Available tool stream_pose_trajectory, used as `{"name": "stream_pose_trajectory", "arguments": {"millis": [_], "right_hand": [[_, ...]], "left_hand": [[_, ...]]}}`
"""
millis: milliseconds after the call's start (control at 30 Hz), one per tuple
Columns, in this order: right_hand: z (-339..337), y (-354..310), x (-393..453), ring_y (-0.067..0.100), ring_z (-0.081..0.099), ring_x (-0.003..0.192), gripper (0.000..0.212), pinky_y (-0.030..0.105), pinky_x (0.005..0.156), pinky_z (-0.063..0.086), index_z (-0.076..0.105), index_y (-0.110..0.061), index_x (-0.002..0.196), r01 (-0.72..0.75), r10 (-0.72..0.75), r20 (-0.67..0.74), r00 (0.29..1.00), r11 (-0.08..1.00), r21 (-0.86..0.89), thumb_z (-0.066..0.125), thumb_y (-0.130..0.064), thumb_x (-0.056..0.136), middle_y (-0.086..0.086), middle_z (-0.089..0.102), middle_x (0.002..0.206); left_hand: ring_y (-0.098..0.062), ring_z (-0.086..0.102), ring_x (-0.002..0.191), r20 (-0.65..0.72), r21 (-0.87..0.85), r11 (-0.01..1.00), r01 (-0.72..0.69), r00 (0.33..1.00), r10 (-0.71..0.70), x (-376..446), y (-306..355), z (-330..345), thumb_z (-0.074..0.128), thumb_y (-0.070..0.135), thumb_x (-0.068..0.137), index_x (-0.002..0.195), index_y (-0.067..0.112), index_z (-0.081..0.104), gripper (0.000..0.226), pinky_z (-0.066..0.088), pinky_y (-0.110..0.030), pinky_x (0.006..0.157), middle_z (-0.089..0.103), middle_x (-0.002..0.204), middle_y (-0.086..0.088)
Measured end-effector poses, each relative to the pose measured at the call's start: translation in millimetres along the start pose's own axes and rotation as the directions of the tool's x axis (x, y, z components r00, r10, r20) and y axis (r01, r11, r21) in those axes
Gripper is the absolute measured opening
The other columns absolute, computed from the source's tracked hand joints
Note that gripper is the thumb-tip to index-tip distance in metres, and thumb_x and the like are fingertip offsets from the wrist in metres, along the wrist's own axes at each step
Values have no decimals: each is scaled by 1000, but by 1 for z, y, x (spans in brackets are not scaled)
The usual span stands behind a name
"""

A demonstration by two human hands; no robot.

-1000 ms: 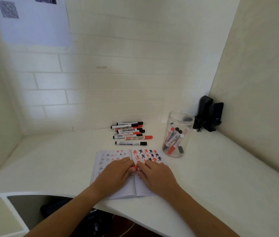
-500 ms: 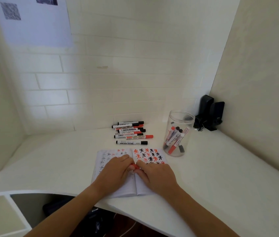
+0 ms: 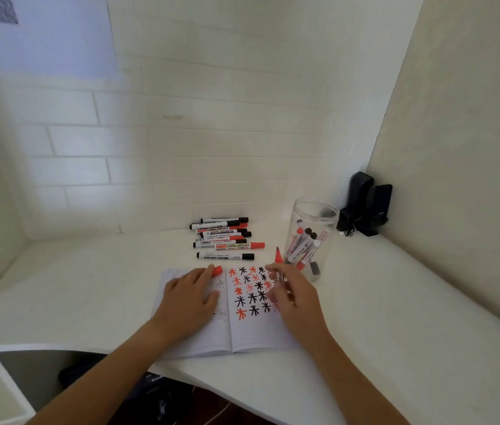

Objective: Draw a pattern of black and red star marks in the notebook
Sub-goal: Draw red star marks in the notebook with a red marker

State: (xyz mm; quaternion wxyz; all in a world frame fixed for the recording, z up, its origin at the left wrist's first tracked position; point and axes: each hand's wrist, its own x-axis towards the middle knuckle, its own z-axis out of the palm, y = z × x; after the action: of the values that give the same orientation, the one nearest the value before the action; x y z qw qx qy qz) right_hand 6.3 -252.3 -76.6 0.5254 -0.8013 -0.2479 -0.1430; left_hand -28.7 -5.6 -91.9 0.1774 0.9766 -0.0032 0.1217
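An open notebook (image 3: 251, 335) lies at the desk's front edge. Its right page carries rows of black and red star marks (image 3: 251, 294). My left hand (image 3: 190, 297) rests on the left page and pinches a red marker cap (image 3: 217, 270) at its fingertips. My right hand (image 3: 291, 294) hovers over the right page's right side and grips an uncapped red marker (image 3: 278, 260), tip pointing up and away from the paper.
Several black and red markers (image 3: 225, 237) lie in a loose row behind the notebook. A clear plastic jar (image 3: 311, 240) holding more markers stands to the right. Two black speakers (image 3: 368, 207) sit in the back right corner. Walls close in left, back and right.
My hands were together over the notebook's spine, pulling at the red marker. They have come apart: the left now has the cap, the right has the bare marker, and the stars are uncovered.
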Motion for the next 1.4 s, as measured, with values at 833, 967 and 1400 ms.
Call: {"name": "stream_pose_trajectory", "arguments": {"millis": [833,967,1400], "right_hand": [[-33,9,7,21,51,40,28,26,40,43,57,-8,82,-463,459,57,886,878,122,71,-27,97,12,61,56],[-30,7,6,25,63,44,26,27,40,48,57,-3,86,-460,459,35,888,882,100,70,-22,97,12,71,67],[-24,1,2,27,62,40,23,27,40,49,53,-10,73,-456,454,-50,890,888,-64,61,-12,93,8,63,50]], "left_hand": [[-13,17,152,-10,-17,1000,8,1000,-8,-6,3,12,24,83,80,156,45,18,85,9,-45,125,25,164,6],[-13,20,151,-11,1,1000,13,1000,-13,-4,2,13,29,85,79,155,46,16,87,10,-45,125,26,163,8],[-13,23,149,-28,14,1000,10,1000,-10,-3,0,15,27,91,76,156,44,14,94,11,-44,125,27,162,9]]}}
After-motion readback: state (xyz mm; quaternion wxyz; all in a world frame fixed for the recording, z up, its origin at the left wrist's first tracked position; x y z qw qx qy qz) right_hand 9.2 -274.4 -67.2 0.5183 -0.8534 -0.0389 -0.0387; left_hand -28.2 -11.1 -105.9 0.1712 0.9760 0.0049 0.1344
